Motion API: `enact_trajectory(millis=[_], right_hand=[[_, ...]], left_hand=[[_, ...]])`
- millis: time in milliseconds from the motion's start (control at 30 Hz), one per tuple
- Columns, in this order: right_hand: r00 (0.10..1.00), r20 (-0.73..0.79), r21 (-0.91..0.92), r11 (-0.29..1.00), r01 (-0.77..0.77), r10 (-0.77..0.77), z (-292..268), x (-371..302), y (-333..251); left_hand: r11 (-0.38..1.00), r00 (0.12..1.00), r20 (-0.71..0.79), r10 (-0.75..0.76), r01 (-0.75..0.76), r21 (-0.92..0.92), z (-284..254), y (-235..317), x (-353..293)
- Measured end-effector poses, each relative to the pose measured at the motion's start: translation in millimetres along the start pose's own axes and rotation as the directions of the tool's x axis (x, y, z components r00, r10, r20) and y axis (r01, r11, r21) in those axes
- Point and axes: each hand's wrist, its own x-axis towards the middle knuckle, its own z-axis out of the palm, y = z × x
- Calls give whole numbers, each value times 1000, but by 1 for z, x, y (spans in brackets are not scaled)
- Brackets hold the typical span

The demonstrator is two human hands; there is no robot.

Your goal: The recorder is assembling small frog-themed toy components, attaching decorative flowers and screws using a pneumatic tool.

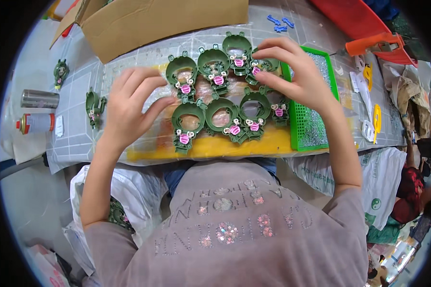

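the open left hand (131, 107) hovers beside two rows of green toy shells (189, 111); the right hand (301, 79) curls over the far row's end shell (272, 64), grip unclear. this seems like arranging; next probably needs a light touch.

On the tabletop (76, 146), toy shells (222, 102) stand in two rows at the clock's centre. A cardboard box (167, 26) sits at eleven, clips (280, 29) at one, a tool (368, 44) at two, a tray (299, 115) holding loose pieces (317, 131) at three. Two cans (39, 99) lie at nine. Past the near edge, one bag (143, 186) is at seven, another at four.
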Motion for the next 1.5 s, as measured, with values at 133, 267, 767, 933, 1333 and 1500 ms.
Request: enact_trajectory(millis=[133, 267, 767, 933, 1333, 1500], right_hand=[[997, 74, 17, 1000, 4, -5, 9, 13, 12], [993, 108, -63, 996, 56, -49, 1, 8, 2], [965, 237, -115, 984, 139, -109, 16, -13, 1], [997, 54, -3, 999, 46, -45, 15, 9, 20], [967, 101, -238, 949, -207, 236, 26, 43, 64], [949, 191, -371, 913, -168, 252, 46, 62, 65]], left_hand=[[999, 1000, -10, 26, -27, -21, 17, 6, 14], [995, 988, 149, 44, -30, -93, 29, 24, 9], [976, 976, 7, -217, 217, -5, 45, 21, -5], [968, 970, 66, -236, 228, 104, 52, 31, 9], [974, 974, 58, -219, 214, 78, 62, -18, 45], [957, 946, 205, -250, 273, -94, 83, -57, 54]])
